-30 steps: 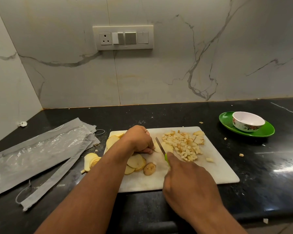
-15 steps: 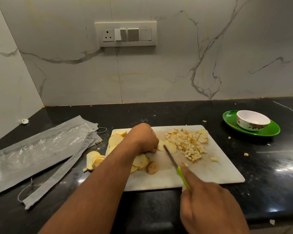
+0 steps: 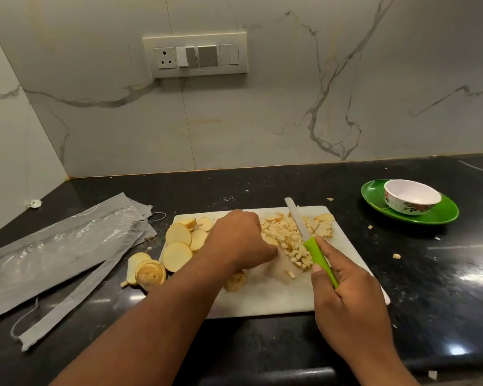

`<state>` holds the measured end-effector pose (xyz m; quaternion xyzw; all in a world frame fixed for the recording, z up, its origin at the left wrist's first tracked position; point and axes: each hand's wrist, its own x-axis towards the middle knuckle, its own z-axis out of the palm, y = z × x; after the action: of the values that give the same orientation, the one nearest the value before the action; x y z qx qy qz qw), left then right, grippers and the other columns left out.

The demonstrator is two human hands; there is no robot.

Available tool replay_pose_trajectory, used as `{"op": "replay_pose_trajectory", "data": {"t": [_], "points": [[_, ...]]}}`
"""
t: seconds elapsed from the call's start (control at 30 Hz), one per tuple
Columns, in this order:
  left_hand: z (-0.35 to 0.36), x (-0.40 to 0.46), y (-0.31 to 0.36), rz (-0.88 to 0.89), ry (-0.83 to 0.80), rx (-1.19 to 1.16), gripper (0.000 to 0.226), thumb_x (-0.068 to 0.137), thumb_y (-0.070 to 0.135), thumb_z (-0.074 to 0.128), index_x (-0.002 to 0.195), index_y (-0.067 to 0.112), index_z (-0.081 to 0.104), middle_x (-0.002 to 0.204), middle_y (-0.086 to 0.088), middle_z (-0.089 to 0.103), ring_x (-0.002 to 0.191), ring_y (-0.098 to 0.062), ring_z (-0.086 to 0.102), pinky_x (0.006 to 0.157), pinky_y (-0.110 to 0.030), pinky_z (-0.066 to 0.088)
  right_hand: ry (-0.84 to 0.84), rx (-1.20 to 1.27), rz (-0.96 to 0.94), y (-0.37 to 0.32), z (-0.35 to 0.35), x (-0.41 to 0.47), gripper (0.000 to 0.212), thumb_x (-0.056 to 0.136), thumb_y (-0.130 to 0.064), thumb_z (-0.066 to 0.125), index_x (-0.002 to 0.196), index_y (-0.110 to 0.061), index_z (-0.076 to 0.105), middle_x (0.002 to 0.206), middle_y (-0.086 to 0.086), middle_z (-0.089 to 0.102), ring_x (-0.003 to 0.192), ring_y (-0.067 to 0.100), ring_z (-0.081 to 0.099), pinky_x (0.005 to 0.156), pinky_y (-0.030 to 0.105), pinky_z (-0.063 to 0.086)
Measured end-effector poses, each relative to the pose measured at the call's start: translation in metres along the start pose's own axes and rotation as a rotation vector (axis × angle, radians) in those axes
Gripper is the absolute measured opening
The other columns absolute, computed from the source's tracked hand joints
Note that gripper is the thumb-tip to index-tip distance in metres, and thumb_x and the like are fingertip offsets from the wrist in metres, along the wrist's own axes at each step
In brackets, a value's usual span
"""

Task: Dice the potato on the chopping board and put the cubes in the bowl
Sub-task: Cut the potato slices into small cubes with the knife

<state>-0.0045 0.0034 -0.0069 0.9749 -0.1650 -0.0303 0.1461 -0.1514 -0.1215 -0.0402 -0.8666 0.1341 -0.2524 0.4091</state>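
Observation:
A white chopping board (image 3: 262, 299) lies on the black counter. A pile of potato cubes (image 3: 287, 235) covers its far right part. Round potato slices (image 3: 179, 246) sit on its left edge, some spilling onto the counter. My left hand (image 3: 240, 238) is curled over potato pieces in the board's middle; what its fingers hold is hidden. My right hand (image 3: 346, 299) grips a green-handled knife (image 3: 304, 232), whose blade lies across the cube pile, pointing away. The white patterned bowl (image 3: 410, 199) stands empty on a green plate (image 3: 441, 213) at the far right.
Clear and grey plastic packaging (image 3: 53, 246) lies on the counter to the left of the board. Small potato bits (image 3: 396, 256) are scattered on the counter between board and plate. A marble wall with a switch panel (image 3: 195, 54) rises behind.
My right hand has swung the knife from the board's near middle up and over the cube pile. My left hand has stayed curled at the board's middle.

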Motion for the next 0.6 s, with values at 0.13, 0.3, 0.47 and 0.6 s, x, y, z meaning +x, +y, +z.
{"op": "replay_pose_trajectory", "data": {"t": [0.13, 0.3, 0.47, 0.6], "points": [[0.002, 0.004, -0.003, 0.025, -0.009, -0.037, 0.043, 0.086, 0.054, 0.075, 0.119, 0.029, 0.065, 0.105, 0.009, 0.054, 0.093, -0.010, 0.053, 0.073, -0.025, 0.046, -0.009, 0.046, 0.003, 0.004, 0.000, 0.002, 0.047, 0.097, -0.024, 0.055, 0.141, -0.038, 0.054, 0.090, -0.048, 0.044, 0.092, -0.030, 0.047, 0.067, 0.000, 0.037], [0.000, 0.008, -0.009, 0.116, -0.056, -0.017, 0.034, 0.086, 0.046, 0.076, 0.117, 0.034, 0.066, 0.121, 0.008, 0.058, 0.103, -0.011, 0.055, 0.085, -0.027, 0.052, -0.032, 0.047, -0.017, 0.007, -0.001, 0.001, 0.046, 0.098, -0.026, 0.055, 0.142, -0.039, 0.053, 0.090, -0.050, 0.039, 0.092, -0.031, 0.046, 0.067, -0.001, 0.037], [-0.013, 0.005, -0.026, 0.248, -0.179, -0.050, 0.039, 0.088, 0.038, 0.079, 0.124, 0.042, 0.066, 0.134, 0.012, 0.057, 0.113, -0.010, 0.055, 0.090, -0.027, 0.045, -0.037, 0.032, -0.032, 0.008, 0.000, 0.002, 0.047, 0.099, -0.027, 0.054, 0.144, -0.039, 0.050, 0.110, -0.043, 0.044, 0.092, -0.031, 0.042, 0.076, -0.005, 0.031], [-0.009, 0.003, -0.019, 0.225, -0.098, -0.048, 0.054, 0.082, 0.060, 0.079, 0.130, 0.041, 0.064, 0.137, 0.013, 0.058, 0.114, -0.011, 0.057, 0.098, -0.034, 0.052, -0.035, 0.018, -0.024, 0.009, 0.001, 0.001, 0.047, 0.099, -0.028, 0.054, 0.144, -0.040, 0.049, 0.120, -0.042, 0.051, 0.096, -0.024, 0.045, 0.077, -0.003, 0.031]]}}
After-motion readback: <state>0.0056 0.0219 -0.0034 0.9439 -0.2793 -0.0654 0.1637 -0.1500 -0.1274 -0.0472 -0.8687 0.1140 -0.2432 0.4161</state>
